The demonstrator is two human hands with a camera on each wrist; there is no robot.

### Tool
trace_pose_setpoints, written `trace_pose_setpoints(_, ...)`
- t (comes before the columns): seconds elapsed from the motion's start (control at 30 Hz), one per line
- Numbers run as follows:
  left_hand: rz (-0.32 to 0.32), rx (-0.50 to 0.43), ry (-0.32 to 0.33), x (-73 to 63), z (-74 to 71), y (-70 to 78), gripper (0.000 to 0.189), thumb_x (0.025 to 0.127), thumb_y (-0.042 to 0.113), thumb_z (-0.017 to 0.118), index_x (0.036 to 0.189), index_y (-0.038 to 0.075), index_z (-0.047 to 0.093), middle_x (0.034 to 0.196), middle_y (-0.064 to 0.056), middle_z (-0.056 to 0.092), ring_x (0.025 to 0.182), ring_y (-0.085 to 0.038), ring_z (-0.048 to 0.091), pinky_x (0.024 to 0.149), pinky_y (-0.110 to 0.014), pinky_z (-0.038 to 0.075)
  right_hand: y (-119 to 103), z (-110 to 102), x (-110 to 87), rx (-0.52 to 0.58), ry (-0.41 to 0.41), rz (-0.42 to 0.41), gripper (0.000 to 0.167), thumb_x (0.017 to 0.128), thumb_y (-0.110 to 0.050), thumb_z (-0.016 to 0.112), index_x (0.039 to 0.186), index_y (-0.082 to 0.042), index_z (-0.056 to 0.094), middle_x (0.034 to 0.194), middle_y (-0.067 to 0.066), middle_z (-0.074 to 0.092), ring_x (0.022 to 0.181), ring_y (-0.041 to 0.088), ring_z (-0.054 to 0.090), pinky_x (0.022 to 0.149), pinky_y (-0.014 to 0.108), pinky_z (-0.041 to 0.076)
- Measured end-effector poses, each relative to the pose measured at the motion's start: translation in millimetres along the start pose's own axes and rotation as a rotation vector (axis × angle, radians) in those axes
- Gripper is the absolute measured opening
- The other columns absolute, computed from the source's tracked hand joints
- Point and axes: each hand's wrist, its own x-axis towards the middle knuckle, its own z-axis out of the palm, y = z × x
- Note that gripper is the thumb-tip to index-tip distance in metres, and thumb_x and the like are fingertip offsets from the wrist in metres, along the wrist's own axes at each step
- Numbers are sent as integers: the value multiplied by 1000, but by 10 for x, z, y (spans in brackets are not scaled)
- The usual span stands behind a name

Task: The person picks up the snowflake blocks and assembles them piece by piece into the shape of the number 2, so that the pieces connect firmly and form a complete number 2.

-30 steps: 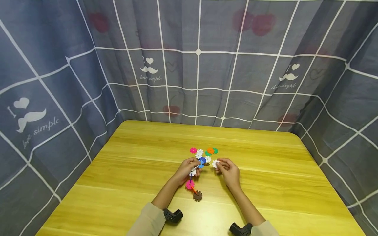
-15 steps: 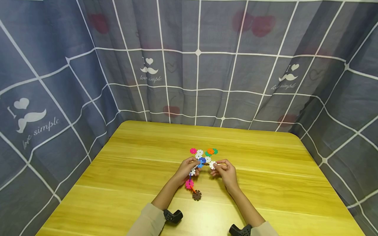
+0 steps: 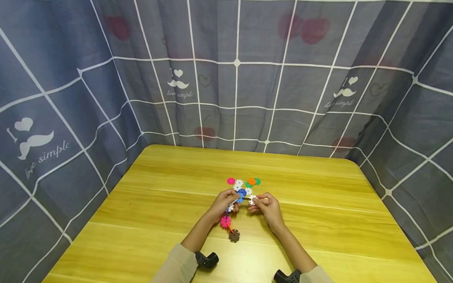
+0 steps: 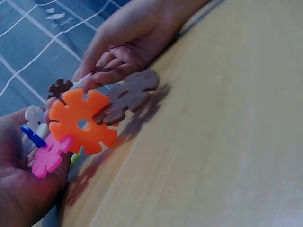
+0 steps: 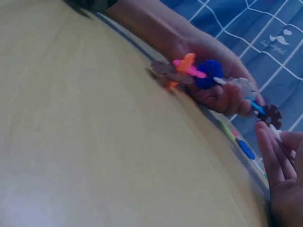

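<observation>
My left hand [image 3: 223, 203] grips a chain of slotted plastic snowflake discs by a light blue disc [image 3: 240, 198] near its far end. From that hand the chain hangs toward me: a dark blue disc [image 5: 209, 74], a pink disc [image 3: 225, 222], an orange disc [image 4: 66, 118] and a brown disc [image 3: 234, 236] at the near end. Beyond the light blue one sits a second brown disc [image 5: 271, 116]. My right hand [image 3: 270, 211] pinches a white disc [image 3: 252, 199] against that brown disc's edge; how deep their slots mesh is hidden by fingers.
Loose discs lie on the wooden table [image 3: 318, 204] just past the hands: a pink disc [image 3: 231, 181], several white ones, a blue disc [image 3: 242, 192], green ones and an orange disc [image 3: 252, 181]. A checked curtain [image 3: 219, 86] surrounds the table.
My right hand has moved left with the white disc, from apart to touching the brown disc at the chain's end. The left hand has stayed nearly still; the hanging chain swung slightly left.
</observation>
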Motion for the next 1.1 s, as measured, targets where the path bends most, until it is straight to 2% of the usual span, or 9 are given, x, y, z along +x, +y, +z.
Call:
trace_pose_setpoints(0.17, 5, 13, -12, -10, -5, 5, 14, 94, 13, 52, 83, 5, 52, 68, -5, 61, 53, -10, 55, 53, -21, 48, 4, 13, -2, -1, -7, 5, 18, 88, 3, 57, 98, 11, 44, 73, 16, 67, 63, 25, 67, 60, 40, 55)
trace_pose_setpoints(0.3, -2, 15, -4, -20, -13, 12, 14, 94, 13, 52, 83, 4, 51, 68, -6, 61, 53, -11, 56, 51, -21, 47, 1, 26, 1, -15, 0, 15, 24, 88, -2, 60, 100, 11, 44, 75, 19, 67, 64, 26, 67, 62, 41, 55)
trace_pose_setpoints(0.5, -17, -20, -1, 6, -12, 0, 14, 94, 15, 53, 86, 3, 52, 71, -7, 61, 55, -12, 58, 54, -22, 49, 1, 8, 8, -34, -8, -4, 40, 89, -8, 62, 116, 14, 42, 81, 28, 64, 66, 26, 67, 64, 41, 55)
trace_pose_setpoints(0.6, -47, -58, -8, 17, -26, -1, 13, 93, 12, 51, 95, -1, 49, 72, -7, 60, 56, -13, 59, 56, -23, 51, 12, -7, 11, -36, -22, -33, 46, 89, -9, 60, 121, 17, 41, 83, 27, 64, 68, 24, 67, 64, 39, 55)
trace_pose_setpoints(0.77, -106, -36, -87, 4, -78, 13, 35, 91, 10, 44, 122, -6, 41, 80, -12, 62, 60, -18, 64, 61, -28, 53, 41, -8, 0, -63, -24, -91, 39, 88, -6, 61, 117, 16, 49, 80, 20, 66, 66, 22, 65, 62, 35, 55)
trace_pose_setpoints(0.83, -119, 3, -137, -4, -87, 18, 37, 94, 14, 44, 124, -6, 43, 82, -14, 63, 61, -19, 64, 61, -28, 53, 57, -3, -5, -120, -44, -130, 34, 88, -6, 62, 115, 13, 54, 78, 20, 66, 65, 25, 64, 60, 34, 55)
trace_pose_setpoints(0.97, -131, 41, -203, -16, -73, 39, 31, 96, 24, 48, 109, -3, 54, 79, -13, 62, 59, -16, 62, 55, -24, 51, 72, -6, -11, -340, -46, -234, 27, 88, -9, 62, 111, 4, 62, 78, 16, 66, 62, 26, 61, 54, 29, 52)
trace_pose_setpoints(1.03, -128, 26, -203, -14, -64, 44, 25, 95, 23, 50, 99, -1, 54, 76, -12, 61, 57, -14, 61, 52, -22, 49, 63, -28, -4, -504, 27, -303, 22, 88, -12, 63, 107, 0, 66, 77, 10, 65, 61, 22, 58, 52, 26, 49)
trace_pose_setpoints(1.1, -119, 4, -185, -10, -61, 48, 20, 95, 21, 52, 92, 1, 52, 73, -11, 60, 55, -13, 59, 50, -20, 48, 50, -66, 11, -677, 136, -344, 19, 86, -13, 66, 103, -4, 69, 77, 5, 62, 62, 17, 54, 53, 24, 45)
